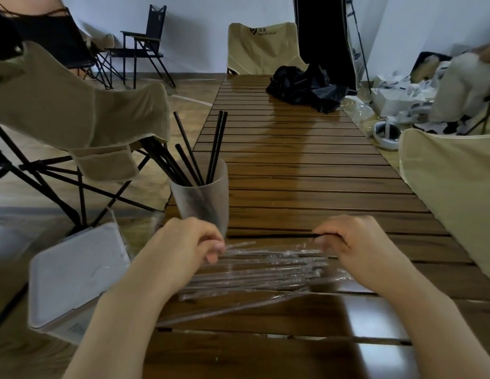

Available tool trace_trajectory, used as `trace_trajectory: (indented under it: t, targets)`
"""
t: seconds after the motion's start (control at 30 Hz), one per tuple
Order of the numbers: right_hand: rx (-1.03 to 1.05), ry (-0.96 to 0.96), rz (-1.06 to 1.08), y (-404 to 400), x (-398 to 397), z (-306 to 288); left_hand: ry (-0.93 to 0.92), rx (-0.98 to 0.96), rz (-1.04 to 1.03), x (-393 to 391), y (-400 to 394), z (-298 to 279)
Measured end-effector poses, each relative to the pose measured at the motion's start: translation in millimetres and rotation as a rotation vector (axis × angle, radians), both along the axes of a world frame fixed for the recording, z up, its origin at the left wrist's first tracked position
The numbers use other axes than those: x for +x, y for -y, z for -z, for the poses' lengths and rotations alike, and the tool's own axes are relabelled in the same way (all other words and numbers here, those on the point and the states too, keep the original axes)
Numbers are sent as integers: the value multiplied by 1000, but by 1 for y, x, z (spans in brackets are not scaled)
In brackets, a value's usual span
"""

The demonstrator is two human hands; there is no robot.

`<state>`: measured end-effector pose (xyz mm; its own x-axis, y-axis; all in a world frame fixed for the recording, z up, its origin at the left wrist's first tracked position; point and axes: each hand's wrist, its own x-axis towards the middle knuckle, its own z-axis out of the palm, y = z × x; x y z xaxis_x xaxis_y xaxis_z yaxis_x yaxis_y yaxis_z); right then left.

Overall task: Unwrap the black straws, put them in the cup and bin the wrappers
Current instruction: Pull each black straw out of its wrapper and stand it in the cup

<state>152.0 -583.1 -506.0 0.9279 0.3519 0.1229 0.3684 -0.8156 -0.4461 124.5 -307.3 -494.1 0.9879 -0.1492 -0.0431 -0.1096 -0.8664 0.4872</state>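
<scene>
Pinched at three o'clock by the right hand (358,242), the light, stiff black straw (268,236) should slide easily from the slippery wrapper (238,246) the left hand (192,239) pinches at nine o'clock.

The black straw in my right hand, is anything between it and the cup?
Nothing visible blocks it. The black straw lies level between both hands, its left end close beside the cup. The cup's mouth is open, with several straws leaning inside.
</scene>
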Motion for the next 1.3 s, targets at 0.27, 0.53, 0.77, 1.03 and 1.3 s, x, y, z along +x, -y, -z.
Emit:
trace_trajectory:
  t: [0.27, 0.53, 0.77, 1.03, 1.3]
  targets:
    - [8, 243, 138, -6, 0, -3, 16, -105, 35, 0, 23, 5]
    - [39, 302, 80, -26, -2, -5, 174, -289, 141, 4, 52, 4]
    - [95, 311, 56, -31, -4, -10, 274, -570, -96, 4, 52, -9]
    - [144, 291, -31, -40, -5, -9, 320, -615, -147, 1, 47, -18]
    - [125, 261, -21, -35, -4, -6, 346, -687, -65, -4, 48, -31]
